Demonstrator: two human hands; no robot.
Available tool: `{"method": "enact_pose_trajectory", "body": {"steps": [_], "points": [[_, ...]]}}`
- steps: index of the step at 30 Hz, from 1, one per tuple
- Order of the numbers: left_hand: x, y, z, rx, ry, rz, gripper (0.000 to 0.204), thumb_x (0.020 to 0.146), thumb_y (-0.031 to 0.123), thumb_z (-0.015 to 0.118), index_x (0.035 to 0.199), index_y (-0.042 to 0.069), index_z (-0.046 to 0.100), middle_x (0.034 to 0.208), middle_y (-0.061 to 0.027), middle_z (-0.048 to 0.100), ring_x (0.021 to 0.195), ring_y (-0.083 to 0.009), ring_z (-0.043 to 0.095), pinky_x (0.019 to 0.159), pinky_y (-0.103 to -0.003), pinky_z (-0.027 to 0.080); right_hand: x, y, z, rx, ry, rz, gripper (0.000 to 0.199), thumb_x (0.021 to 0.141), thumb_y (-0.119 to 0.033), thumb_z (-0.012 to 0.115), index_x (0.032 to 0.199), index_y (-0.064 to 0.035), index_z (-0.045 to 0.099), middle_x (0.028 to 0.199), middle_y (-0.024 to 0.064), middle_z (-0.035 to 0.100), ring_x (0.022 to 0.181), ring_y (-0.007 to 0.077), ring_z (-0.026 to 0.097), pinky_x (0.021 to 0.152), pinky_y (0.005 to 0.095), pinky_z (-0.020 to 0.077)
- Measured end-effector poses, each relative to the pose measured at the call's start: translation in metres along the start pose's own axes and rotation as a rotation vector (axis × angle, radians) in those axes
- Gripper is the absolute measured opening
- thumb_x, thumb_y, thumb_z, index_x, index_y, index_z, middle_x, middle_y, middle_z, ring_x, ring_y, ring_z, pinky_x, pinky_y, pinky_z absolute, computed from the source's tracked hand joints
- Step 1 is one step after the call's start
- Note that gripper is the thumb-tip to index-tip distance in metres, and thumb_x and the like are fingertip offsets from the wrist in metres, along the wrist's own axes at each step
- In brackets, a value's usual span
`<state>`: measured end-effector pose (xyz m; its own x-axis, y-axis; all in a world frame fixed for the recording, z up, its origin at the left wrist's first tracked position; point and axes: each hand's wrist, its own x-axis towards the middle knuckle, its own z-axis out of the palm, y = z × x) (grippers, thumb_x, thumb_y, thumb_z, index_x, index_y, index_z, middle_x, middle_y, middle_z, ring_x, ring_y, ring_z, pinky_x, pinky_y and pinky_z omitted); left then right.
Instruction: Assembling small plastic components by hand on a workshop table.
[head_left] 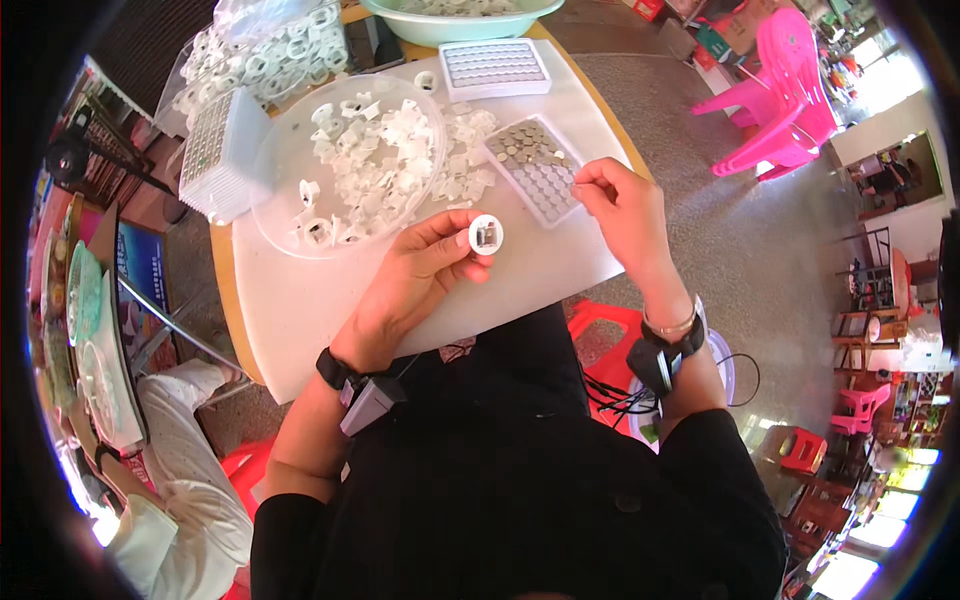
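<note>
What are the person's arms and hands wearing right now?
Both hands are bare. The left hand has a black wrist strap with a grey boxy device and thin cable. The right hand has a metal bracelet above a black strapped device with black cables. Black sleeves are pushed up.

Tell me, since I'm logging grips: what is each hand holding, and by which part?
The left hand pinches a small white round part by its rim, between thumb and fingertips. The right hand has its fingertips at the tray of small discs; whether it holds one cannot be told.

Bright daylight enters from about two o'clock, overexposing the pink chairs (775, 90) and glaring off the white table (300, 300). Fisheye distortion bends edges toward a black vignette; focus softens at the rim, and shadows stay faint.
</note>
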<state>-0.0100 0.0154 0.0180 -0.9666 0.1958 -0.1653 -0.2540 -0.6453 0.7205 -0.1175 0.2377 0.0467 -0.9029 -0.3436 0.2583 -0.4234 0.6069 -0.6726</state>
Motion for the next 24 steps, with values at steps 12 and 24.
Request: {"method": "enact_pose_trajectory", "body": {"steps": [12,24], "points": [[0.000,-0.005,-0.008,-0.070,-0.071,0.015,0.023,0.096,0.009,0.052,0.116,-0.003,0.053,0.101,-0.0092,0.060,0.088,-0.0152,0.061,0.077,-0.027,0.052,-0.032,-0.060,0.033,0.383,-0.073,-0.201,0.008,0.080,-0.001,0.067,0.086,-0.0034,0.063,0.078,0.0048,0.060,0.064,0.0127,0.058,0.056,0.0254,0.0448],[-0.001,-0.004,-0.007,-0.066,-0.063,0.042,0.023,0.096,0.010,0.053,0.115,-0.002,0.055,0.096,-0.0088,0.062,0.084,-0.0164,0.062,0.076,-0.027,0.052,-0.032,-0.060,0.034,0.313,-0.020,-0.286,0.008,0.078,0.001,0.066,0.085,-0.0025,0.064,0.080,0.0071,0.061,0.068,0.0206,0.061,0.057,0.0299,0.0474]]}}
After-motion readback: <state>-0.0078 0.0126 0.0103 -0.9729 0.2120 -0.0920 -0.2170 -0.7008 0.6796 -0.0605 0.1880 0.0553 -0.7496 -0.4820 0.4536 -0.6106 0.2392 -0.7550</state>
